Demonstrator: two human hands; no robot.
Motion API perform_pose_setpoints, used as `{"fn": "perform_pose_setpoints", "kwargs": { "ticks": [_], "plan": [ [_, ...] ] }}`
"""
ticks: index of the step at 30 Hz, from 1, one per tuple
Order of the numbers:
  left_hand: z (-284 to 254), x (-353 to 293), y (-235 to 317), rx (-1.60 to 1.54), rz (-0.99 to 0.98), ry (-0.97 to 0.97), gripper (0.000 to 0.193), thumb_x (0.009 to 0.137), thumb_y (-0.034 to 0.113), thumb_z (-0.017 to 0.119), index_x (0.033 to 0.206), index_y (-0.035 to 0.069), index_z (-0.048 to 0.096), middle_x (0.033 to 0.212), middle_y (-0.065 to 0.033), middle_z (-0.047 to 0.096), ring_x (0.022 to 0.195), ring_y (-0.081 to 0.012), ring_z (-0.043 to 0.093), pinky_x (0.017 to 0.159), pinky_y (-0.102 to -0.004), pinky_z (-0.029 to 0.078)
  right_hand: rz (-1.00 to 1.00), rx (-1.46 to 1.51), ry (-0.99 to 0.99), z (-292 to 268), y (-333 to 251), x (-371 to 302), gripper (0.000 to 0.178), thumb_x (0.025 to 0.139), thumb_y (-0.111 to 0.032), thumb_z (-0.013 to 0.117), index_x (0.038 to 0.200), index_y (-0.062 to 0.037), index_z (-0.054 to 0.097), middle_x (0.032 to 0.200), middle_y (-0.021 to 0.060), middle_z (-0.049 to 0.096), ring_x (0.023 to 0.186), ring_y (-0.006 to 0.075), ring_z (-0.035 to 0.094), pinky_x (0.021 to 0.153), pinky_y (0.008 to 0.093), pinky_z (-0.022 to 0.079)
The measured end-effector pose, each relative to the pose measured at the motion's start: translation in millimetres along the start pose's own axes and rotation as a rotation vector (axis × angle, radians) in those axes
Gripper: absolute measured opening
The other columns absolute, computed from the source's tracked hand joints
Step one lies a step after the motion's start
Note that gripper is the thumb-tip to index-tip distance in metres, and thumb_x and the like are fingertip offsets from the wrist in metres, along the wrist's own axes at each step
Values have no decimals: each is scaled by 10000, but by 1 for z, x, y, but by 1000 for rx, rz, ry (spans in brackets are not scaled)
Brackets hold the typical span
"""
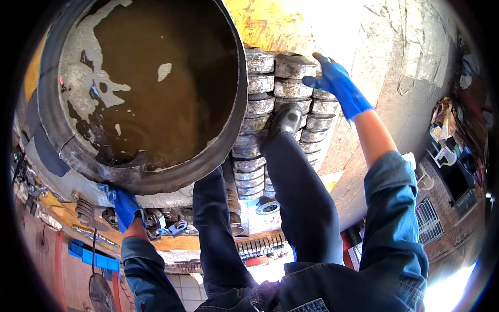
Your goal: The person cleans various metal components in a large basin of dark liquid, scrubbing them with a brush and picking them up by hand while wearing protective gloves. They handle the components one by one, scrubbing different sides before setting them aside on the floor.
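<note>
My left hand [123,207], in a blue glove, is at the lower outer side of a large round dark tub [208,161] of murky brown liquid [156,99]. Its fingers are partly hidden and blurred against the rim, so their grip is unclear. Just above it, a dark curved piece [122,167] sits on the tub's inner edge. My right hand [335,83], also blue-gloved, is open, thumb and fingers apart. It is beside the top of a stack of worn round metal parts [293,67]; whether it touches them I cannot tell.
My shoe [287,120] is over the metal stacks. Yellow stained flooring [270,23] lies beyond. Assorted metal parts [156,221] line a ledge near my left forearm. Blue bins [93,256] and a hanging disc [101,294] are at lower left. Far right holds a white chair [443,154].
</note>
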State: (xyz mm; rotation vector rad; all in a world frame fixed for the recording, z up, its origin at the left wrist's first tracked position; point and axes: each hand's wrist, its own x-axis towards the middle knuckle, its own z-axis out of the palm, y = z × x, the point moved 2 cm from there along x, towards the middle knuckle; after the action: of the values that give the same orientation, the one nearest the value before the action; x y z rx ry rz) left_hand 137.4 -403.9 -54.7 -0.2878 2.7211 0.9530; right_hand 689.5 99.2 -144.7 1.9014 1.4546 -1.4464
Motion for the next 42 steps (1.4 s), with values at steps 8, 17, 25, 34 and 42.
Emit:
{"fn": "perform_pose_setpoints", "kwargs": {
  "ticks": [8,17,25,34,42],
  "plan": [
    [-20,-1,15,14,24,-41,561,1063,469,599,1314,-34,601,1182,-137,639,1008,-233,610,902,-365,519,-188,-335,-435,55,-4,98,463,1107,-348,517,1441,-28,540,985,82,779,847,184,743,1015,376,502],
    [-11,-5,26,-14,69,-58,594,1062,461,608,1363,-51,593,1242,-164,657,1051,-247,629,934,-370,524,23,422,-352,59,17,69,428,1126,-320,463,1450,-65,577,1271,105,700,932,259,753,804,396,650],
    [16,-10,46,41,166,22,625,1062,454,615,1406,-66,586,1295,-187,673,1090,-260,647,962,-375,530,-38,371,159,-8,58,-24,449,1075,-348,554,1417,-60,520,1234,184,673,934,227,723,704,322,612],
    [28,8,16,-78,278,51,511,970,363,737,1260,-54,674,1145,-219,745,1005,-305,728,900,-416,569,-276,18,325,-23,-54,-293,401,1052,-249,621,1375,-24,541,1130,146,673,908,127,662,669,241,538],
    [30,-14,49,-27,248,61,467,961,296,736,1277,-39,664,1129,-220,753,1012,-344,742,899,-433,581,-146,257,-152,149,-195,-361,427,1077,-308,616,1372,-1,580,1042,57,660,819,65,586,666,187,465]
  ]
}}
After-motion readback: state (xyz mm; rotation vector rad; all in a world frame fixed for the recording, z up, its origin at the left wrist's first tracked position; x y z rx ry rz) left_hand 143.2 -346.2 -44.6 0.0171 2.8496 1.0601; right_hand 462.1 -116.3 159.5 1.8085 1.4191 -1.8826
